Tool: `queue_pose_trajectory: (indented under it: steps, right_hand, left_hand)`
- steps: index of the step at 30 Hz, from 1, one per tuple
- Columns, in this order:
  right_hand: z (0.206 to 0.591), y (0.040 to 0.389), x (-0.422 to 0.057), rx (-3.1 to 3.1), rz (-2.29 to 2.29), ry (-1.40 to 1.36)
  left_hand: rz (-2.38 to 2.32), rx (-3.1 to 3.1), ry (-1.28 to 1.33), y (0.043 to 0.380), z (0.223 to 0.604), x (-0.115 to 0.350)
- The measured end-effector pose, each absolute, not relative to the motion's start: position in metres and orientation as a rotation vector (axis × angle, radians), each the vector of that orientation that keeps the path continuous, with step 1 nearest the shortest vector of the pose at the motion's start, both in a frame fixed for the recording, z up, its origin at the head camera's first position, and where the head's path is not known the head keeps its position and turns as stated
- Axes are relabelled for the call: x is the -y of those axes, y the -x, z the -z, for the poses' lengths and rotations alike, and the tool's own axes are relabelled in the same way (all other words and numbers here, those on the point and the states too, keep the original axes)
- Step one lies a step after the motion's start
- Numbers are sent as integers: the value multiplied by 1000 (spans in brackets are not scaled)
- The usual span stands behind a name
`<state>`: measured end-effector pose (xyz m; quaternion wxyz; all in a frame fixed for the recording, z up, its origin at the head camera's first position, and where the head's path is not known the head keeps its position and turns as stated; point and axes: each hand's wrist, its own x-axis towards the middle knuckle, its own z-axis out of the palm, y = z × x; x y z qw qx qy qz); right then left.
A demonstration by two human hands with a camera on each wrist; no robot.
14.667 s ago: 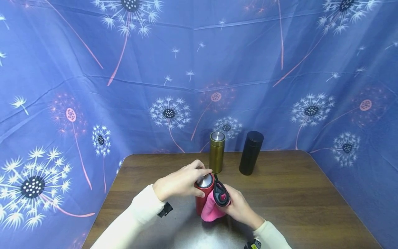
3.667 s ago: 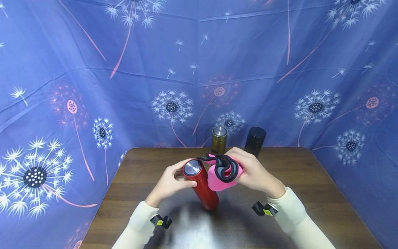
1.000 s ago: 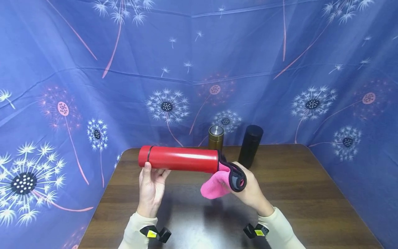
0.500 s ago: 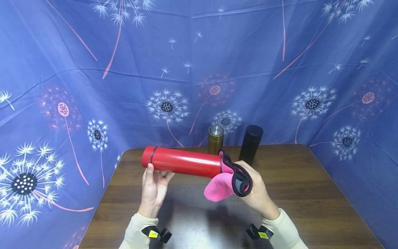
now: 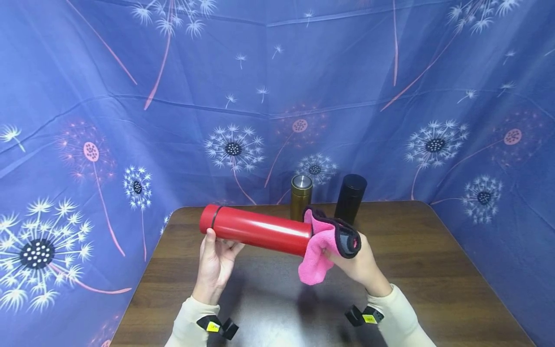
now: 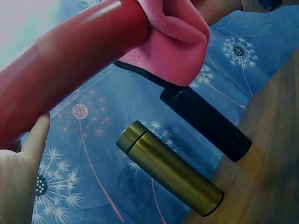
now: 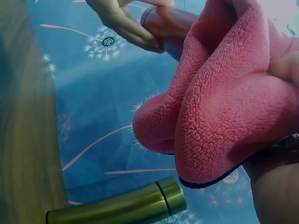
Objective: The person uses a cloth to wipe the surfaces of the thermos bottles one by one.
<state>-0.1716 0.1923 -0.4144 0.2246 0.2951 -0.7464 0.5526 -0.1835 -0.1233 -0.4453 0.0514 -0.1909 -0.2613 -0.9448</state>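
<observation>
A red thermos bottle (image 5: 260, 230) is held nearly level above the table, lid end to the left and base slightly lower to the right. My left hand (image 5: 214, 270) grips it from below near the dark ring by the lid, thumb on the near side. At the base end, my right hand (image 5: 360, 265) holds a folded pink fleece cloth (image 5: 320, 246) with black edging and a grey inner side. This cloth (image 6: 180, 46) covers the bottle's base in the left wrist view. In the right wrist view, the cloth (image 7: 224, 102) hides part of the bottle, and a thumb presses into its folds.
Behind the red bottle, a gold thermos bottle (image 5: 301, 197) with a silver-topped lid stands upright on the wooden table (image 5: 416, 270). A black bottle (image 5: 350, 197) stands to its right, partly behind the cloth. A blue dandelion-print curtain (image 5: 269, 72) hangs behind and at both sides.
Earlier the red bottle stood upright, then tilted; now it is lifted and nearly level. Over the last second its base end has dipped, and the right hand has shifted right with the cloth.
</observation>
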Motion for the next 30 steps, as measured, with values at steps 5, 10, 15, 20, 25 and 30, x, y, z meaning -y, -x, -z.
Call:
queue_pose_trajectory:
  steps: [5, 10, 15, 20, 25, 30]
  right_hand:
    - [419, 175, -192, 2130, -1561, -730]
    - [430, 178, -193, 2098, -1603, -712]
    - [436, 176, -191, 2109, -1558, -711]
    - [439, 173, -187, 2120, -1481, -754]
    - [437, 171, -185, 2120, -1462, -860]
    - [435, 168, -186, 2103, -1461, -865]
  left_hand:
    - [2883, 775, 572, 183, 446, 123]
    - [2903, 737, 604, 182, 446, 122]
    - [2869, 739, 600, 184, 443, 122]
    - [2844, 730, 519, 185, 444, 123]
    - [2815, 762, 467, 188, 446, 122]
    - [2810, 765, 466, 190, 447, 121]
